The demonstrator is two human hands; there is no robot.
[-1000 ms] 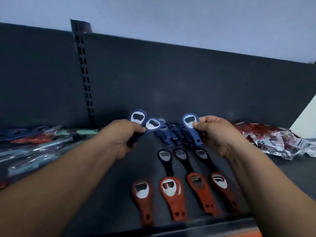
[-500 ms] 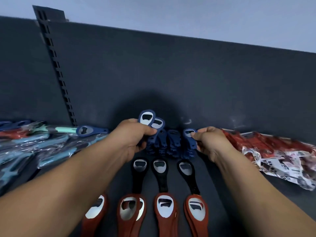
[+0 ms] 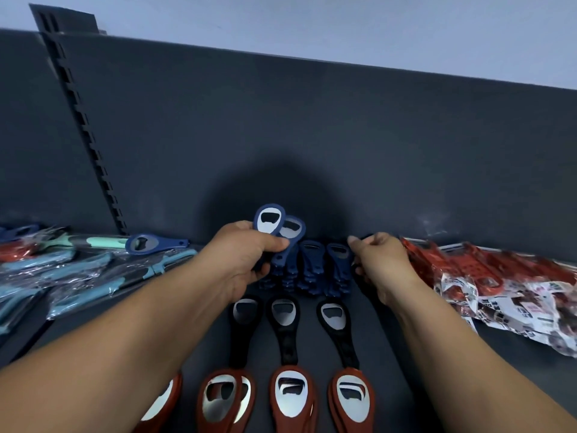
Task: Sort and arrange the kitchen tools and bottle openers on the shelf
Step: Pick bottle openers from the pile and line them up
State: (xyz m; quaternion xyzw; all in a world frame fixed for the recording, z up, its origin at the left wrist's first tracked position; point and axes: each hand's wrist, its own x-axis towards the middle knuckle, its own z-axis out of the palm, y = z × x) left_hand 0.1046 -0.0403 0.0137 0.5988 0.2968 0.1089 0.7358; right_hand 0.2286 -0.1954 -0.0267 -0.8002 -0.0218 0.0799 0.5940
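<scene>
My left hand (image 3: pixel 246 257) grips two blue bottle openers (image 3: pixel 271 219) by their handles, heads up, over the left end of the blue opener stacks (image 3: pixel 309 267) at the back of the shelf. My right hand (image 3: pixel 382 260) has curled fingers at the right edge of the rightmost blue opener (image 3: pixel 338 253); whether it still pinches it is unclear. In front lie three black openers (image 3: pixel 282 310), then a row of red openers (image 3: pixel 292 398), one partly hidden under my left arm.
A lone blue opener (image 3: pixel 150 243) lies at the back left on plastic-wrapped teal-handled tools (image 3: pixel 93 270). Red printed packets (image 3: pixel 499 276) are heaped on the right. The dark back panel (image 3: pixel 312 135) and slotted upright (image 3: pixel 90 145) close off the rear.
My right hand brought its blue opener down onto the right end of the blue stack and shifted slightly right. My left hand keeps its two openers. The view moved closer and to the right.
</scene>
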